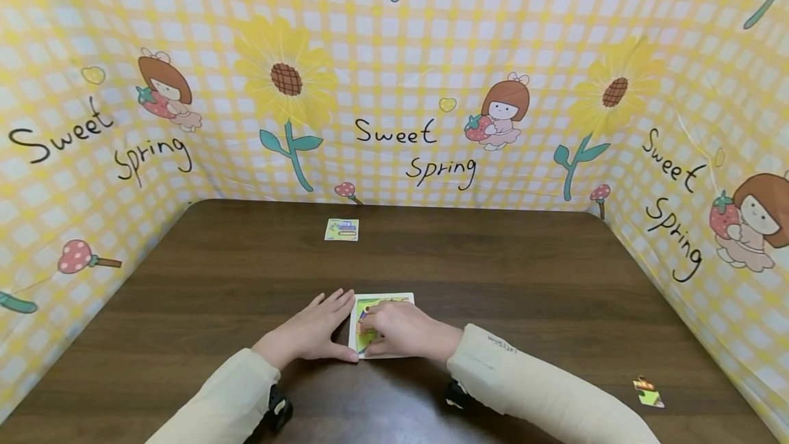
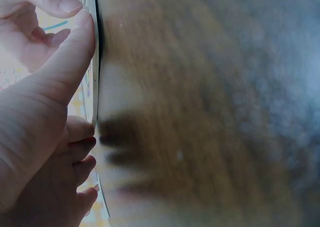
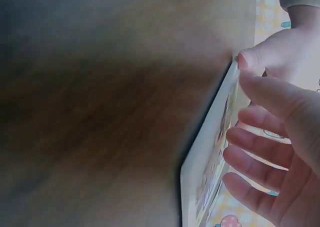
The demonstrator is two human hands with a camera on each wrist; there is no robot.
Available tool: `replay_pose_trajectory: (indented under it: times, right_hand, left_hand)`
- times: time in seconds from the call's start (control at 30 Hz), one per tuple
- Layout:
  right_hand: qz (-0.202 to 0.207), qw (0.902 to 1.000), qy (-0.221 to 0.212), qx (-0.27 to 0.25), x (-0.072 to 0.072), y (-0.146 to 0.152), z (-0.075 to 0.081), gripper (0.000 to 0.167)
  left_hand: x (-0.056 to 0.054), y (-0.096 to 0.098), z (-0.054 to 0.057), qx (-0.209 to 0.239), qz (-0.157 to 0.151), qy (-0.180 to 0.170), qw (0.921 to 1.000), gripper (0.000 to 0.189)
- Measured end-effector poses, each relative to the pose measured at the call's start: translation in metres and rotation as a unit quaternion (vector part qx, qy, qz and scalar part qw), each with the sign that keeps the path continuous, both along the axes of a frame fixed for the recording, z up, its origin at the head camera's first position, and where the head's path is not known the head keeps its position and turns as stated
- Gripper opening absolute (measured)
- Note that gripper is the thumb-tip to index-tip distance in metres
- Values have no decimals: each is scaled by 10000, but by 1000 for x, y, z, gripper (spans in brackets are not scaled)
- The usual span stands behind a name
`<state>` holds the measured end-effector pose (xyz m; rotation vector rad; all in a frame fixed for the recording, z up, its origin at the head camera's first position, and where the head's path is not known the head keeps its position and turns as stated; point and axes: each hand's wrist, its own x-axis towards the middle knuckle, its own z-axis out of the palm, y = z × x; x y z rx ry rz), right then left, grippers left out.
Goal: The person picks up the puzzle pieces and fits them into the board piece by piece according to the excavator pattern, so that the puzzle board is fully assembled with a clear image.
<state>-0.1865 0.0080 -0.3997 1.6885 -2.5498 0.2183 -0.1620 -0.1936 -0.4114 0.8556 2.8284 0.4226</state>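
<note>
A small jigsaw puzzle (image 1: 364,340) with a green and yellow picture lies in a white-bordered tray (image 1: 394,295) near the front middle of the table. My left hand (image 1: 311,331) rests along the tray's left side, its fingers straight and its thumb at the near left corner. From the right, my right hand (image 1: 401,327) reaches over the puzzle, touching its left part and covering most of the picture. The right wrist view shows that hand's fingers (image 3: 255,147) spread loosely above the tray. Whether a piece lies under its fingertips is hidden.
A loose puzzle piece (image 1: 648,392) lies at the table's right front. Farther back, left of centre, is a small square picture card (image 1: 342,229). Yellow checked cloth (image 1: 394,88) surrounds the brown table (image 1: 493,259) at the back and both sides.
</note>
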Motion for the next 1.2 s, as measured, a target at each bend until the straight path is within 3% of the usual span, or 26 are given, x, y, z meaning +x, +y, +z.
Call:
replay_pose_trajectory:
  times: [0.23, 0.43, 0.87, 1.2]
  right_hand:
    - [165, 9998, 90, 89, -1, 7, -2, 6]
    - [0, 9997, 221, 109, 1, 3, -4, 5]
    - [54, 9999, 118, 78, 4, 1, -4, 9]
    - [165, 9996, 202, 97, 2, 2, -5, 16]
  left_hand:
    - [-4, 1, -3, -29, 26, -16, 10000, 97]
    - [-2, 1, -1, 16, 6, -69, 10000, 97]
    - [-1, 2, 2, -30, 23, -183, 9998, 96]
    - [0, 1, 4, 31, -31, -41, 10000, 95]
